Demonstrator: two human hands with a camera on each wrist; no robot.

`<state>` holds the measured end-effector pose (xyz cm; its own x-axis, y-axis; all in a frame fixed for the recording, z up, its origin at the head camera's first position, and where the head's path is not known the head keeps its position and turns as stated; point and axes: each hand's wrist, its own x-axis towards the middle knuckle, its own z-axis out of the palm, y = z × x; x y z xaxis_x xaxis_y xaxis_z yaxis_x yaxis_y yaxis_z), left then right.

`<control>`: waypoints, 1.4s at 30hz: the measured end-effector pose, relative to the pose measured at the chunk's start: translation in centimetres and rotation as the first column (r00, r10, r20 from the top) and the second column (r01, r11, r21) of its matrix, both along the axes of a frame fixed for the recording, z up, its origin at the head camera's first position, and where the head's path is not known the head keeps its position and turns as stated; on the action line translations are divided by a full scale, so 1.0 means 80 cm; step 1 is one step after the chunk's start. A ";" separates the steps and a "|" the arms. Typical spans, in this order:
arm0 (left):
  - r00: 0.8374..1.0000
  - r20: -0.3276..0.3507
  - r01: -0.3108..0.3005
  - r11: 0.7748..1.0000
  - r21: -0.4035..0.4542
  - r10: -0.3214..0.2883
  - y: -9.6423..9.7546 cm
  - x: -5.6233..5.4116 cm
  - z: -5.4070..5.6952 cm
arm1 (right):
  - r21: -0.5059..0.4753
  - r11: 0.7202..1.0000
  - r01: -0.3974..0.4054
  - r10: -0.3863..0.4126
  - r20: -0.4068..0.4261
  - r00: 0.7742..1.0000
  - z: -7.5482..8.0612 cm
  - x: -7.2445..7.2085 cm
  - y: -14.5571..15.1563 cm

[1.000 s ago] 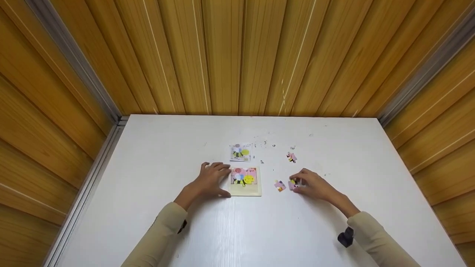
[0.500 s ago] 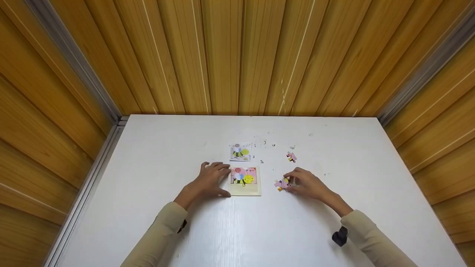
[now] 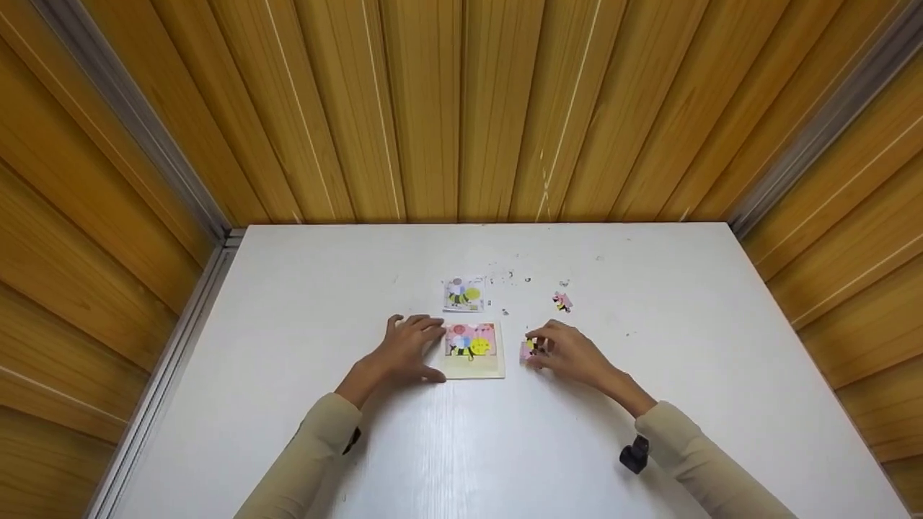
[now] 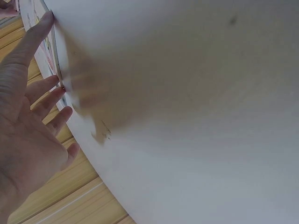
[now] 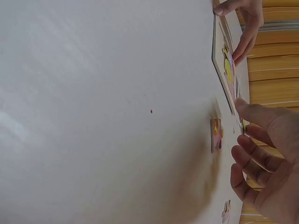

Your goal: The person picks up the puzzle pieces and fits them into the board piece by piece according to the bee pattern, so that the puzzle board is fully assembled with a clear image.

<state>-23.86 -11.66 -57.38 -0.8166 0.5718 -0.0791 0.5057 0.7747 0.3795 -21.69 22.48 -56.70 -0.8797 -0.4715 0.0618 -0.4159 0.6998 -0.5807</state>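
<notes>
My left hand [image 3: 405, 349] rests at the left side of a puzzle board [image 3: 476, 369], its thumb and fingertips touching the edge. The board's far part holds joined pieces of a bee picture in pink and yellow; its near strip is bare. To the right of the board, my right hand [image 3: 573, 353] pinches a pink, yellow and black puzzle piece [image 3: 530, 349] between thumb and forefinger, above the table. Below this hand, in the right wrist view, a loose pink and orange puzzle piece [image 5: 216, 134] lies on the table; the hand and held piece mostly hide it in the head view.
A small printed card [image 3: 464, 294] with the bee picture lies just behind the board. Farther back on the right sits another loose puzzle piece [image 3: 562, 301]. Small dark marks dot the white table [image 3: 324, 281]. Yellow wood-look panels [image 3: 433, 108] stand around it.
My right hand has moved left toward the board with the pinched piece, passing over the loose pink and orange piece. The left hand keeps its place at the board; the head view has shifted slightly.
</notes>
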 end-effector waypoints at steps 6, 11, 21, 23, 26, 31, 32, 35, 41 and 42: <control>1.000 0.002 -0.001 1.000 0.004 0.001 0.001 0.000 0.000 | -0.013 1.000 0.007 -0.007 0.012 1.000 -0.001 -0.003 -0.023; 1.000 0.004 -0.008 1.000 -0.007 0.008 0.002 -0.001 -0.001 | -0.036 0.999 0.002 -0.001 0.031 1.000 0.000 -0.003 -0.043; 1.000 -0.008 0.000 1.000 0.011 0.000 0.000 0.000 -0.001 | -0.041 0.999 0.024 -0.024 -0.011 1.000 -0.005 -0.003 -0.078; 1.000 -0.016 0.003 1.000 0.011 -0.002 0.000 0.000 -0.002 | -0.045 0.999 0.027 -0.028 -0.019 0.999 -0.006 -0.003 -0.085; 1.000 -0.012 0.004 1.000 0.009 -0.004 -0.001 -0.001 -0.003 | -0.051 0.998 0.027 -0.027 -0.015 1.000 -0.007 -0.002 -0.095; 1.000 0.007 -0.007 1.000 0.002 0.007 0.001 -0.001 -0.003 | -0.057 0.998 0.014 -0.014 0.001 1.000 -0.010 -0.001 -0.108; 1.000 0.007 -0.009 1.000 -0.002 0.009 0.001 -0.001 -0.003 | -0.060 0.998 0.012 -0.012 0.009 1.000 -0.011 0.000 -0.111; 1.000 -0.001 -0.011 1.000 -0.006 0.011 0.003 -0.003 -0.002 | -0.064 0.998 0.007 -0.006 0.022 1.000 -0.013 0.000 -0.117; 1.000 -0.001 -0.016 1.000 -0.017 0.016 0.003 -0.004 -0.002 | -0.050 0.999 0.002 -0.001 0.028 1.000 -0.016 0.002 -0.131; 1.000 -0.001 -0.016 1.000 -0.015 0.016 0.003 -0.004 -0.002 | -0.048 0.999 -0.001 0.002 0.027 1.000 -0.017 0.003 -0.133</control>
